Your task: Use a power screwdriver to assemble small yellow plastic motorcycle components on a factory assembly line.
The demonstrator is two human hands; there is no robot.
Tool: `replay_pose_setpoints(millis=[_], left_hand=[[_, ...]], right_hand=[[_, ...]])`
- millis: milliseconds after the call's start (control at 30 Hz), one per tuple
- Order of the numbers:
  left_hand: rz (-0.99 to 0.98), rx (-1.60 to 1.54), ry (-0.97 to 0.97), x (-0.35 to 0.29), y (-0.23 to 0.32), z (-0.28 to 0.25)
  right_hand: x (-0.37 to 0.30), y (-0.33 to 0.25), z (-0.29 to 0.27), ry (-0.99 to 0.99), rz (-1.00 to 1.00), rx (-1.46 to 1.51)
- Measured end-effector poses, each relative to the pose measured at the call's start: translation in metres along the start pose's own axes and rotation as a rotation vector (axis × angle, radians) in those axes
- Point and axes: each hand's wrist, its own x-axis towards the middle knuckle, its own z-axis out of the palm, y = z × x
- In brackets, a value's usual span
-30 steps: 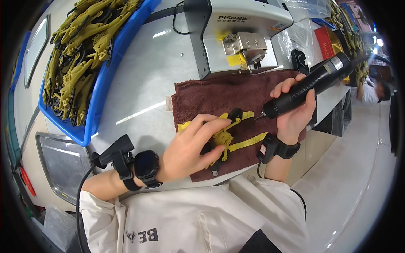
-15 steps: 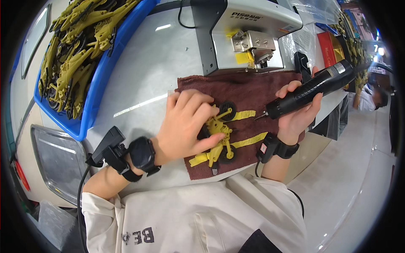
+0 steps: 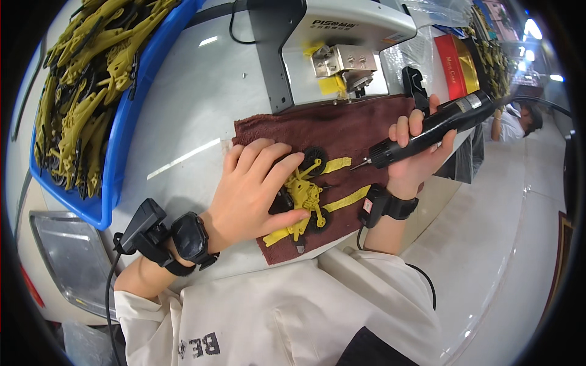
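My left hand (image 3: 247, 186) bends over a yellow plastic toy frame with black wheels (image 3: 303, 194), its thumb on the near side and its fingers on the far side. Part of the frame is hidden under the palm. The frame lies on a dark red cloth (image 3: 360, 131). Two strips of yellow tape (image 3: 348, 199) run across the cloth beside it. In my right hand (image 3: 415, 158) is a black electric screwdriver (image 3: 430, 131), its fingers wrapped round the body. The thin bit points left, toward the frame, and is apart from it.
Behind the cloth stands a grey and white screw-feeding machine (image 3: 332, 36). A blue bin (image 3: 122, 146) full of similar yellow parts is at far left, above a metal tray (image 3: 67, 256). A red box (image 3: 450, 64) stands at far right. Another person (image 3: 519, 124) is beyond.
The whole view has shifted, so the scene sits further left. Both hands keep nearly the same place over the cloth, and the screwdriver bit stays near the tape's end.
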Motion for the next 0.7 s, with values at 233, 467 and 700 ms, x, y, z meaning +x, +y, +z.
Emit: replay_pose_setpoints(millis=[233, 467, 700], left_hand=[[-0.014, -0.013, 0.003, 0.0, 0.003, -0.002], [-0.031, 0.008, -0.018, -0.002, 0.01, -0.005], [-0.01, 0.022, -0.046, -0.002, 0.01, -0.003]], right_hand=[[0.008, -0.031, 0.055, -0.137, -0.182, -0.043], [0.066, -0.029, 0.109, -0.284, -0.353, -0.472], [0.064, 0.007, 0.145, -0.134, -0.51, -0.511]])
